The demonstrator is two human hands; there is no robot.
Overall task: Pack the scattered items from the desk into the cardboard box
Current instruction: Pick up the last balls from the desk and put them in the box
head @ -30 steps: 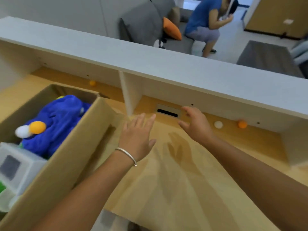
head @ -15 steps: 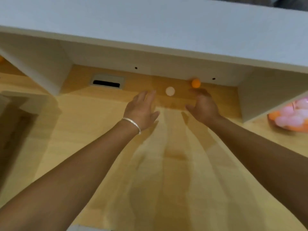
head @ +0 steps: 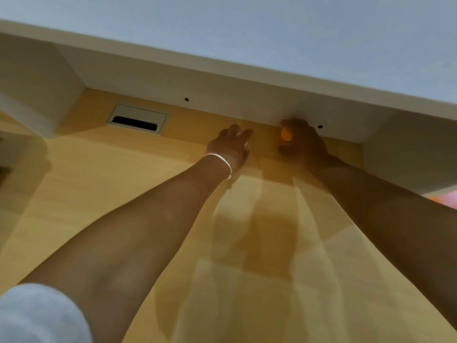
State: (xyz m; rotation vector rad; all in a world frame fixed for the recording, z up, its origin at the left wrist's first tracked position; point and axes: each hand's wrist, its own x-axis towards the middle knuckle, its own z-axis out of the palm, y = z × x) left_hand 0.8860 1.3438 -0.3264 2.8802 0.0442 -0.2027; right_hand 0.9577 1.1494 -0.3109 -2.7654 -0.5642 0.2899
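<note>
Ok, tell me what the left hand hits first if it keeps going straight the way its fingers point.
Probably the white back panel under the shelf: the left hand points up and forward at it, across bare desk. Blur leaves depth uncertain.

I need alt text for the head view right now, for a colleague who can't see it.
Both arms reach under a white shelf at the back of a wooden desk: the right hand curls round an orange ball, while the left hand, a bangle on its wrist, reaches beside it; its grip is blurred. A cable slot sits left of them.
</note>
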